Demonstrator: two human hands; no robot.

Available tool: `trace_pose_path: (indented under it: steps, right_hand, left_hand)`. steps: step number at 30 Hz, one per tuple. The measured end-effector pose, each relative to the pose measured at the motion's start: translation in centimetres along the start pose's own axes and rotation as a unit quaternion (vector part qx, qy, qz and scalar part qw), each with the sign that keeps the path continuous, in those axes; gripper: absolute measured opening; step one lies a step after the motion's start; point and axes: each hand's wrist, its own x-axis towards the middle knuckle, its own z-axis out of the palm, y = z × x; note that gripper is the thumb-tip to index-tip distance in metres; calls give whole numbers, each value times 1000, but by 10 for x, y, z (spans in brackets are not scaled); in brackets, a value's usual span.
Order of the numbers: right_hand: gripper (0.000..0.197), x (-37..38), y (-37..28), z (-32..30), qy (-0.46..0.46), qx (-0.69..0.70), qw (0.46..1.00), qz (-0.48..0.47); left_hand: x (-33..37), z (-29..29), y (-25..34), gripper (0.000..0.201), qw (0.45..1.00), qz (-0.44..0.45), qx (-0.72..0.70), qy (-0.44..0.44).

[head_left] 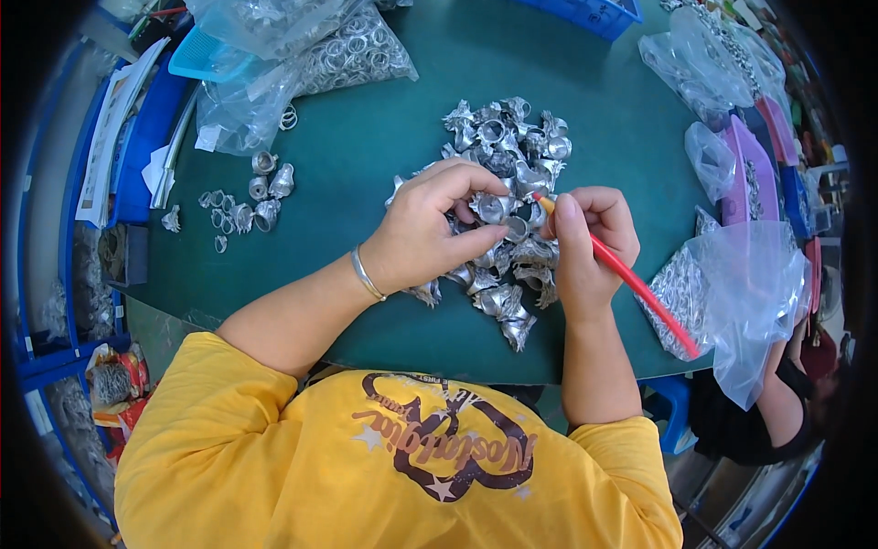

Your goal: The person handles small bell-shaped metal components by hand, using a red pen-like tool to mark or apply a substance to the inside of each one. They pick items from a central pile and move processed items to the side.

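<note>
One head-worn fisheye looks steeply down (close range) onto the green table (384,137)

Two hands (430,229), one red pencil (640,291), one bracelet (367,274) (metal rings (508,156) too many to count)

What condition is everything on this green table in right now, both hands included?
Left hand: pinching one silver metal ring.
Right hand: gripping a red pencil-like tool, tip at the ring.
Ring pile: heaped loose on the green table.
Small ring group: scattered apart from the pile.
Plastic bag of rings: lying full.
Right-side bag: open, slumped at the table edge.
</note>
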Motion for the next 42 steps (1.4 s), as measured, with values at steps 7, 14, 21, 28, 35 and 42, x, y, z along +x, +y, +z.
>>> trace_pose_path:
  steps: [7,14,21,28,35,42]
  right_hand:
    - [18,0,7,-2,1,-39,996,-80]
    - [21,-2,9,3,-35,-51,992,-108]
    - [19,-1,10,6,-51,-53,987,-143]
    - [17,0,9,9,-100,-113,977,-151]
    - [18,0,10,3,-35,-54,992,-111]
    - [19,1,6,6,-39,-95,990,-100]
  left_hand:
    - [-1,2,1,33,999,39,27,-10]
    - [-1,1,-2,33,999,45,10,-14]
    - [-1,1,-1,31,999,42,14,-19]
    - [1,3,0,30,997,67,17,-13]
    - [1,4,2,31,998,66,7,-16]
    - [2,4,1,29,997,72,17,-16]
